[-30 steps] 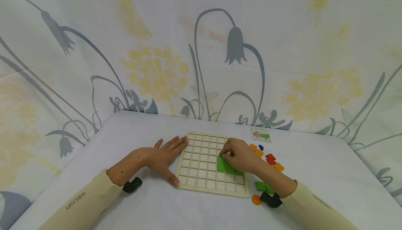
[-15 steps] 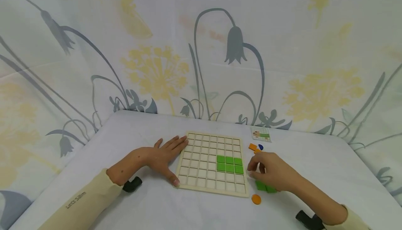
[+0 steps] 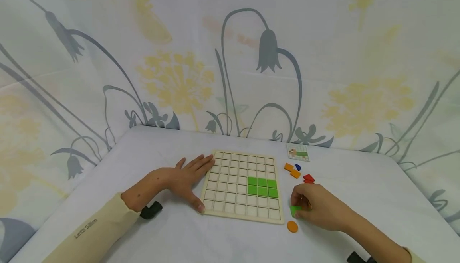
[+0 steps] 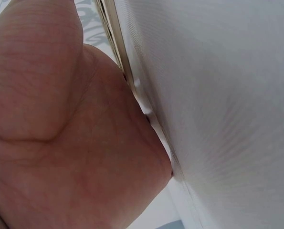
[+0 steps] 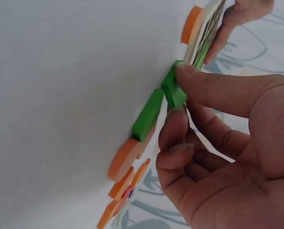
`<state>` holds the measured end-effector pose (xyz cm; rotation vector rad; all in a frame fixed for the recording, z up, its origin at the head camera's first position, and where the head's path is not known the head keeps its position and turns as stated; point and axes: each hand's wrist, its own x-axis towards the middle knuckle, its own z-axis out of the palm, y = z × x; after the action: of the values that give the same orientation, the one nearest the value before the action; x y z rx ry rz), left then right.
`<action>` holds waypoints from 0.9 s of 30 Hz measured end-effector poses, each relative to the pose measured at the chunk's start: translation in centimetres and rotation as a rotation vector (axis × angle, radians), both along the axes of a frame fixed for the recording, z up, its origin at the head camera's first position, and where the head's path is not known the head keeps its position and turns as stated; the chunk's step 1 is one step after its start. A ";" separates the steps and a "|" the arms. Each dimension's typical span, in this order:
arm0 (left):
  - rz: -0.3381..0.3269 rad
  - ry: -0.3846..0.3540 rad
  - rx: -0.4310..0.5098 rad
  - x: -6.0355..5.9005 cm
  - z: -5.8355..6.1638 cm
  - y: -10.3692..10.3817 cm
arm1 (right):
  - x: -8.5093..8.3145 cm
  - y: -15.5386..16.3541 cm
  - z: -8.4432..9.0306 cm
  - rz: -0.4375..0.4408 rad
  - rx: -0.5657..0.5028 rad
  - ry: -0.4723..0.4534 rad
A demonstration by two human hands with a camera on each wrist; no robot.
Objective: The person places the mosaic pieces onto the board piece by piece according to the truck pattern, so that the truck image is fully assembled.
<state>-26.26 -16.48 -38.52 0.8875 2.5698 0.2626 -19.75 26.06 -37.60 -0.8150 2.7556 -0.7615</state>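
A pale wooden grid board (image 3: 223,185) lies on the table, with two short rows of green square tiles (image 3: 262,187) set in its right side. My left hand (image 3: 185,181) rests flat at the board's left edge, fingers and thumb spread against the frame. To the right of the board, my right hand (image 3: 321,207) pinches a green square tile (image 5: 174,90) between thumb and fingertips. The right wrist view shows that tile tilted up beside another green tile (image 5: 149,114), which lies on the cloth. In the left wrist view the palm (image 4: 84,138) hides most of the board.
Right of the board lie orange tiles (image 3: 295,173), a blue half-round piece (image 3: 298,167) and red pieces (image 3: 308,178). An orange disc (image 3: 292,226) is near the board's lower right corner. A picture card (image 3: 298,152) lies behind them. A flower-printed cloth (image 3: 230,55) hangs at the back.
My right hand has left the green tiles on the board, moved right and down, and now pinches a green tile from the table. My left hand stays in place.
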 end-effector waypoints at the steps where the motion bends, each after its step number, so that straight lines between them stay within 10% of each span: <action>1: -0.001 0.001 0.000 0.0 0.0 0.0 | 0.0 -0.1 0.1 0.001 -0.010 -0.016; 27: -0.007 0.017 -0.008 0.1 0.0 0.2 | -5.4 -10.8 1.2 0.113 -0.140 0.010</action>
<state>-26.21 -16.28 -38.54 0.9002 2.5810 0.2432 -25.14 15.30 -36.39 -0.9947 2.6614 -0.9387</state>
